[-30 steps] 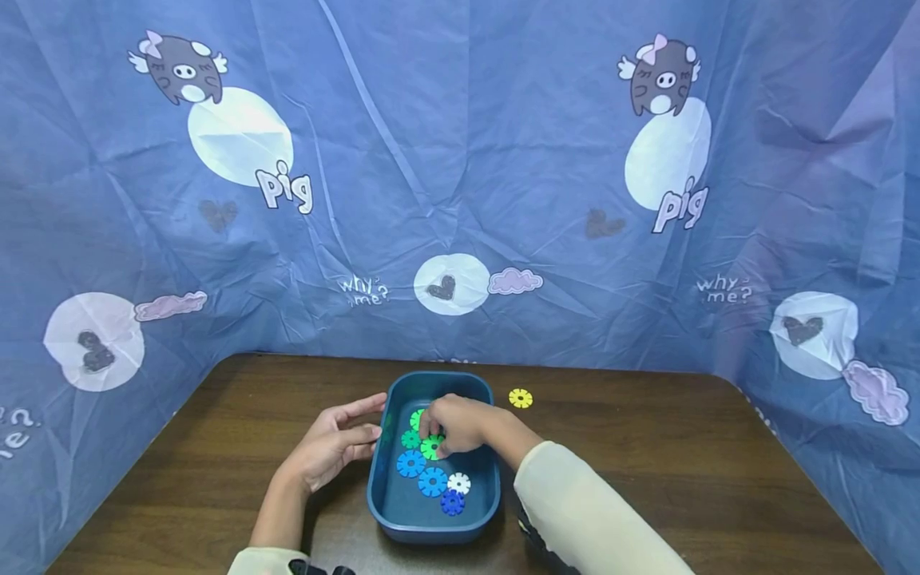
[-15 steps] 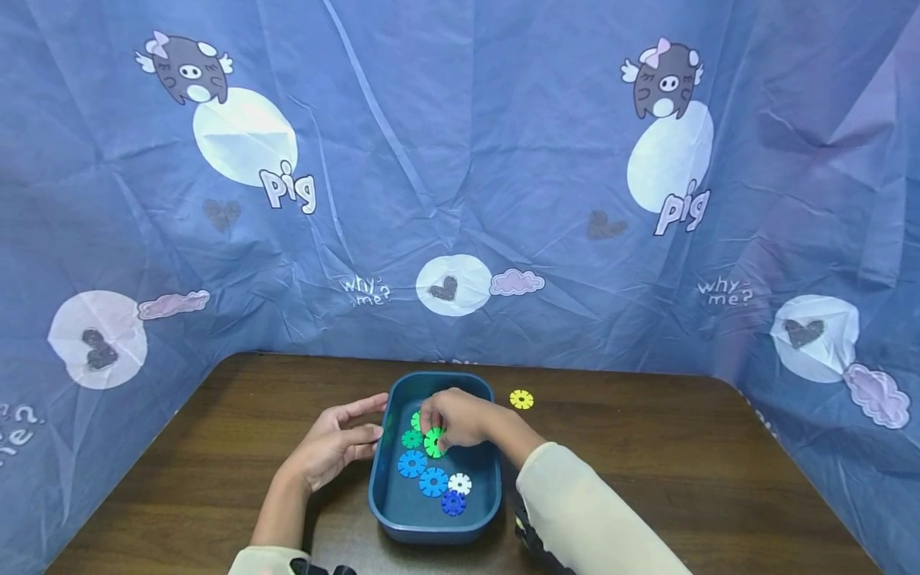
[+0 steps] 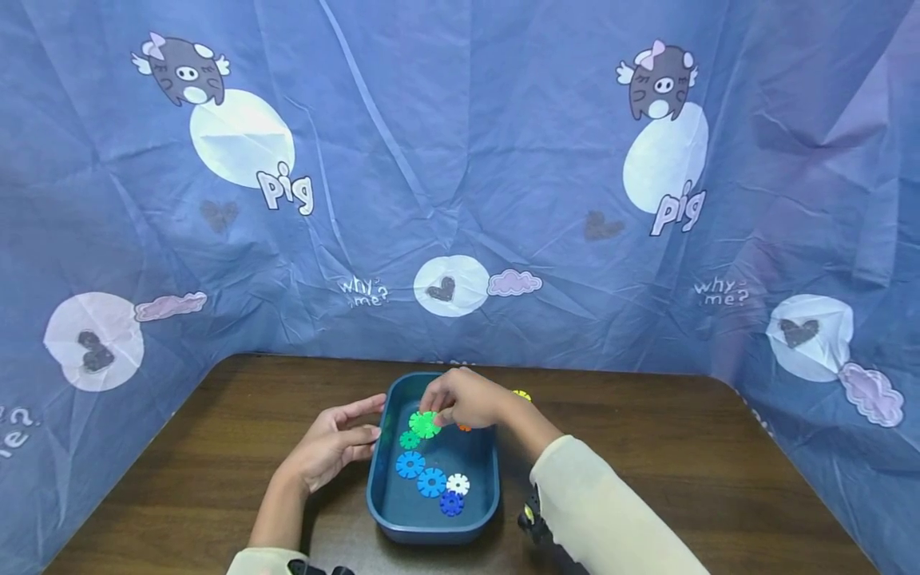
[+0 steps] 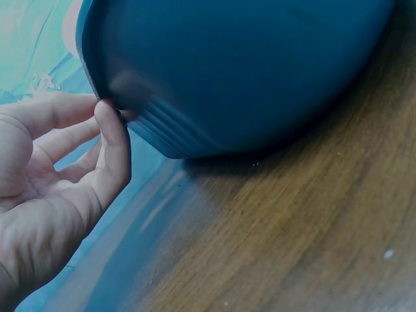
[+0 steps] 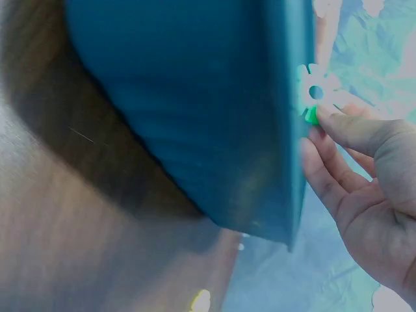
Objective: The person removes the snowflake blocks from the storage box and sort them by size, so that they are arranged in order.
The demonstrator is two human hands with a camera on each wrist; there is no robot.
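Observation:
My right hand (image 3: pixel 469 399) pinches a bright green snowflake disc (image 3: pixel 426 425) between thumb and fingers, above the far left part of a dark blue tray (image 3: pixel 374 501). That disc covers the spot where another green one lay. In the right wrist view the held disc (image 5: pixel 312 116) looks mostly washed out, and my right hand (image 5: pixel 370 172) is beside the tray rim. With extended fingers, my left hand (image 3: pixel 332 439) touches the tray's left wall. Thumb and forefinger of my left hand (image 4: pixel 71 149) meet the rim in the left wrist view.
Inside the tray lie a darker green disc (image 3: pixel 410 440), light blue discs (image 3: pixel 432 482), a white disc (image 3: pixel 458 484) and a dark blue disc (image 3: pixel 452 503). An orange piece (image 3: pixel 465 427) shows under my right hand. A yellow disc (image 3: pixel 522 394) lies on the wooden table (image 3: pixel 632 447), partly hidden.
My right hand has lifted the bright green disc and moved it up and left over the other green one. The orange piece has come into sight. My left hand stays still.

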